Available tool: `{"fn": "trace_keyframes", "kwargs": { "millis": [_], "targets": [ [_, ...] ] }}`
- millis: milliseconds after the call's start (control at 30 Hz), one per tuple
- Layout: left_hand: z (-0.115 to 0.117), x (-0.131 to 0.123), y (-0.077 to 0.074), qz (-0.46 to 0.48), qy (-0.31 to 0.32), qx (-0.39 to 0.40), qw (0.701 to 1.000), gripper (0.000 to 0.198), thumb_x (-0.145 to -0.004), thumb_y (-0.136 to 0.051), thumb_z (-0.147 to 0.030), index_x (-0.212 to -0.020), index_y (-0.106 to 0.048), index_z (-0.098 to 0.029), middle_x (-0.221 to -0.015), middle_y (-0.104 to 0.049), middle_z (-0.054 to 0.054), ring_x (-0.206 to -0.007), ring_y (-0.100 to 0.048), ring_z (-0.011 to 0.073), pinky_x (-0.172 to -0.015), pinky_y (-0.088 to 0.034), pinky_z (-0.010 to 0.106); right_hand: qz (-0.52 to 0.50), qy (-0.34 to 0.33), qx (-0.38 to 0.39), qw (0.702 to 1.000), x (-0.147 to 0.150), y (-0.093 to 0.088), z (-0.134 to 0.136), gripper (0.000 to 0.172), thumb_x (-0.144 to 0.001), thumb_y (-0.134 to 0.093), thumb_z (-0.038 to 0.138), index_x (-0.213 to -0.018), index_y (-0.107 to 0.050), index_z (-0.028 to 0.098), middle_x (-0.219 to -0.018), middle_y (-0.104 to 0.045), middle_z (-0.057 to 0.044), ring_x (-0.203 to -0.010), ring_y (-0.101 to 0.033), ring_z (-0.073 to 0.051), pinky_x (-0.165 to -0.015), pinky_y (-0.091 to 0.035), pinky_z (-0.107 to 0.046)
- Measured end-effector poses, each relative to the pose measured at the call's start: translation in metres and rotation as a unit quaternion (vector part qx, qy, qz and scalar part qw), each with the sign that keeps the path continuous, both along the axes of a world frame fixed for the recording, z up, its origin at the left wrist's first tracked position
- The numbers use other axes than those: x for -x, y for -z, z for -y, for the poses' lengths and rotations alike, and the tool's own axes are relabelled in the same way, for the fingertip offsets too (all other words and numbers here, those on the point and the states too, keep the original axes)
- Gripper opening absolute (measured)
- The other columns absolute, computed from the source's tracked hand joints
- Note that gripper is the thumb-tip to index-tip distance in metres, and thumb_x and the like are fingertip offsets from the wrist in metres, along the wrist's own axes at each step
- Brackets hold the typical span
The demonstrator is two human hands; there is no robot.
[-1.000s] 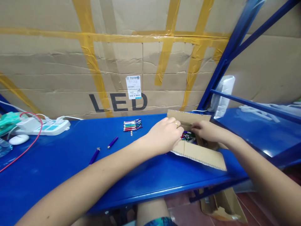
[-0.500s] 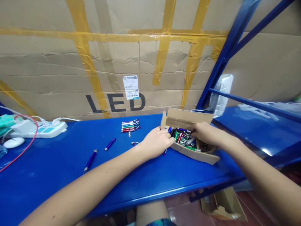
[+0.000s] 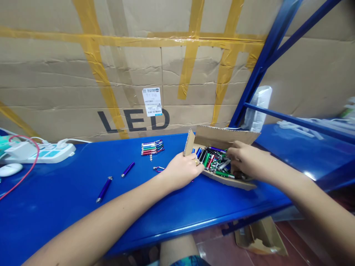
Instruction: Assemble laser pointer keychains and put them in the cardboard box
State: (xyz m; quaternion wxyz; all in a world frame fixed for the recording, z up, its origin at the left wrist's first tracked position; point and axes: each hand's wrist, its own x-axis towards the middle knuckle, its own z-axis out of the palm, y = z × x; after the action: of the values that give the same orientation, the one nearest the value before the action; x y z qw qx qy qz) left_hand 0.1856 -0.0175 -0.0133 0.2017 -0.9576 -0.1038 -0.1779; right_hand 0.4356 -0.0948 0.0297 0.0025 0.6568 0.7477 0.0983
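Observation:
My left hand point(image 3: 185, 169) is closed on the near left edge of an open cardboard box point(image 3: 213, 136). Inside the box lie many small metal tubes point(image 3: 210, 162) in green, red, black, blue and silver, some with rings. My right hand point(image 3: 240, 157) reaches into the box's right side with fingers curled down among the tubes; what they hold is hidden. Left of my left hand, a purple ring-shaped clip point(image 3: 158, 169) lies on the table. Two longer purple tubes, one near point(image 3: 128, 169) and one further left point(image 3: 104, 190), lie apart from each other.
On the blue table point(image 3: 69, 207) a row of slim coloured tubes point(image 3: 152, 147) lies near the back, with small silver pieces point(image 3: 151, 157) beside it. A white power strip point(image 3: 55, 152) with cables stands at left. Blue shelf posts point(image 3: 260, 70) rise at right, before large taped cartons.
My right hand has shifted slightly, its fingers more curled inside the box. The box's flaps have tilted a little. My left hand stays at the box's edge.

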Motion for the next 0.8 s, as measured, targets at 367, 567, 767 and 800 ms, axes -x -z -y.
{"fn": "trace_keyframes", "kwargs": {
  "millis": [367, 567, 767, 800],
  "targets": [
    [0.0, 0.002, 0.003, -0.006, 0.005, 0.01, 1.0, 0.018, -0.093, -0.049, -0.008, -0.086, -0.063, -0.016, -0.081, -0.069, 0.006, -0.088, -0.06, 0.0201, -0.062, -0.04, 0.032, -0.033, -0.053, 0.105, 0.993, 0.007, 0.007, 0.006, 0.016, -0.089, -0.058, 0.018, -0.089, -0.074, 0.019, -0.094, -0.068, -0.011, -0.083, -0.065, -0.023, -0.076, -0.048, -0.032],
    [0.004, 0.003, 0.001, -0.02, -0.004, 0.021, 1.0, 0.016, -0.093, -0.05, -0.009, -0.088, -0.063, -0.016, -0.082, -0.069, 0.006, -0.09, -0.06, 0.021, -0.061, -0.039, 0.03, -0.053, -0.061, 0.066, 0.995, 0.006, 0.004, -0.001, 0.018, -0.094, -0.053, 0.025, -0.091, -0.069, 0.018, -0.094, -0.067, -0.01, -0.081, -0.064, -0.022, -0.073, -0.047, -0.031],
    [0.004, 0.003, 0.002, -0.018, -0.008, 0.019, 1.0, 0.015, -0.093, -0.05, -0.008, -0.089, -0.062, -0.016, -0.084, -0.069, 0.006, -0.09, -0.06, 0.0207, -0.06, -0.038, 0.03, -0.066, -0.06, 0.025, 0.996, -0.004, 0.002, -0.014, 0.022, -0.097, -0.05, 0.03, -0.092, -0.068, 0.017, -0.095, -0.068, -0.012, -0.087, -0.064, -0.023, -0.078, -0.046, -0.031],
    [0.004, 0.003, 0.003, -0.014, -0.007, 0.017, 1.0, 0.015, -0.093, -0.05, -0.009, -0.089, -0.062, -0.016, -0.084, -0.069, 0.006, -0.09, -0.06, 0.0207, -0.059, -0.038, 0.03, -0.067, -0.056, 0.026, 0.996, -0.004, 0.001, -0.015, 0.023, -0.097, -0.05, 0.03, -0.09, -0.067, 0.017, -0.094, -0.069, -0.012, -0.086, -0.064, -0.023, -0.077, -0.046, -0.031]
  ]
}}
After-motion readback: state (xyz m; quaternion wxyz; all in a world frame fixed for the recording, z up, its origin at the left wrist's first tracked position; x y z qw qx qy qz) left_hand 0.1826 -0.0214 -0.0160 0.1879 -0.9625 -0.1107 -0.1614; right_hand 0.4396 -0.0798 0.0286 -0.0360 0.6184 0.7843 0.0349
